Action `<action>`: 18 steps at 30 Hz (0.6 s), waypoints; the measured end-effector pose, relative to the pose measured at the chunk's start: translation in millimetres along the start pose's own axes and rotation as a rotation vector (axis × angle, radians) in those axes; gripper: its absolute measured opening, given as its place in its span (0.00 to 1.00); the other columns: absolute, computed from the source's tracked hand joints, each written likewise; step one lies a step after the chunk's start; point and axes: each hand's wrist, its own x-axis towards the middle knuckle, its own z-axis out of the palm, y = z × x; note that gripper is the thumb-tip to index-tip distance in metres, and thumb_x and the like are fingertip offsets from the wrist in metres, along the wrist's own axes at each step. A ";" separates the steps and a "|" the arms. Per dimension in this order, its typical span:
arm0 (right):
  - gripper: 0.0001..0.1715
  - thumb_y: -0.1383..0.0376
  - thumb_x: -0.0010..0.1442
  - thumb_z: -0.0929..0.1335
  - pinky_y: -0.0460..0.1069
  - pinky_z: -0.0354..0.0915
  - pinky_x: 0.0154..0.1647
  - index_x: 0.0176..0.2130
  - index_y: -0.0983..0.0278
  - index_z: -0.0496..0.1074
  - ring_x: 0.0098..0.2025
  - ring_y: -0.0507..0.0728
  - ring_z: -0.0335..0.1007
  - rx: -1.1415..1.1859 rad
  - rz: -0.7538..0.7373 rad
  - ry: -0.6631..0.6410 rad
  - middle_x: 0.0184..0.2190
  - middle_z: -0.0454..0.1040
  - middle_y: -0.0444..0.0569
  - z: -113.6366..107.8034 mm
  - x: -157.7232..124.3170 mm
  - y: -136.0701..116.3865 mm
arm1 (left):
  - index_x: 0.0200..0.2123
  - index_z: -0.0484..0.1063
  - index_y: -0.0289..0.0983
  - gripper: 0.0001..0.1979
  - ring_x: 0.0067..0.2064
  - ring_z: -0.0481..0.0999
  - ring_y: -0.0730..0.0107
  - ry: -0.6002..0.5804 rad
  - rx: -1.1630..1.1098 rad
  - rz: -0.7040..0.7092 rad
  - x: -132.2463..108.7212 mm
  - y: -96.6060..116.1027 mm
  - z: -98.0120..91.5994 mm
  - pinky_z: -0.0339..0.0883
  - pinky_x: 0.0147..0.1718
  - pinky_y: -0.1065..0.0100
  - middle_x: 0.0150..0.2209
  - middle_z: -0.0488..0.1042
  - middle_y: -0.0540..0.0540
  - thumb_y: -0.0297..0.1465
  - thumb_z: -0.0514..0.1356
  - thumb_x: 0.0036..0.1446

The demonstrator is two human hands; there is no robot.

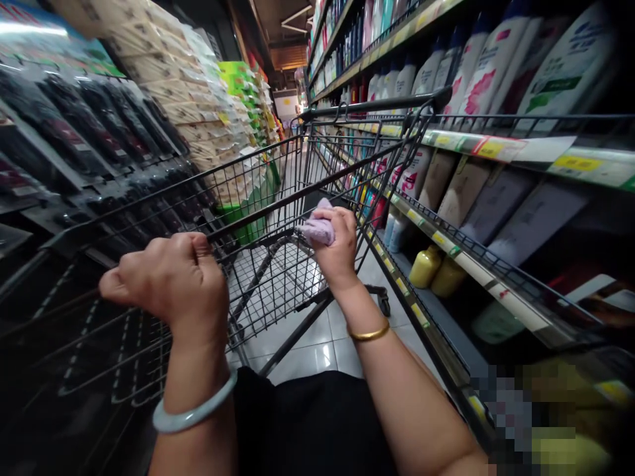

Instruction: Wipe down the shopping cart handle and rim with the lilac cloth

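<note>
My left hand (171,281) is closed in a fist around the near top bar of a black wire shopping cart (270,316). A pale bangle circles that wrist. In my right hand (342,241) a crumpled light purple cloth (318,228) is gripped, held over the near side of the cart; a gold bangle is on this wrist. The cart's basket shows no goods in the part I can see through the wires. Its dark handle-like bar (372,104) runs across the far end, and a wheel (383,301) stands on the tiles.
Shelves on the right hold shampoo bottles (496,56), with yellow bottles (425,266) lower down. Left of the cart hang dark packaged goods (112,122). Beyond them rise stacked tissue packs (171,86) and green packs (241,86). Grey tiled floor (315,354) shows beneath the cart.
</note>
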 end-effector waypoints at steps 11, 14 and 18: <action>0.29 0.62 0.63 0.76 0.59 0.75 0.64 0.61 0.59 0.72 0.58 0.62 0.76 0.044 0.012 -0.035 0.56 0.76 0.57 30.5 -3.3 -31.1 | 0.40 0.79 0.41 0.22 0.53 0.69 0.41 0.069 0.164 0.114 -2.3 14.0 11.5 0.53 0.60 0.36 0.41 0.78 0.37 0.43 0.47 0.72; 0.25 0.63 0.62 0.77 0.60 0.74 0.65 0.58 0.57 0.74 0.59 0.62 0.76 0.039 -0.127 -0.093 0.55 0.78 0.54 30.8 9.2 -34.3 | 0.40 0.79 0.41 0.22 0.52 0.70 0.41 0.077 0.179 0.102 -2.9 15.8 14.9 0.54 0.59 0.36 0.42 0.79 0.37 0.42 0.47 0.72; 0.21 0.62 0.62 0.76 0.60 0.77 0.58 0.54 0.57 0.75 0.53 0.61 0.77 0.012 -0.055 0.069 0.52 0.77 0.52 25.8 37.0 -3.7 | 0.39 0.77 0.41 0.20 0.49 0.70 0.43 0.095 0.165 0.108 -4.2 20.4 19.7 0.54 0.58 0.36 0.40 0.77 0.38 0.41 0.47 0.72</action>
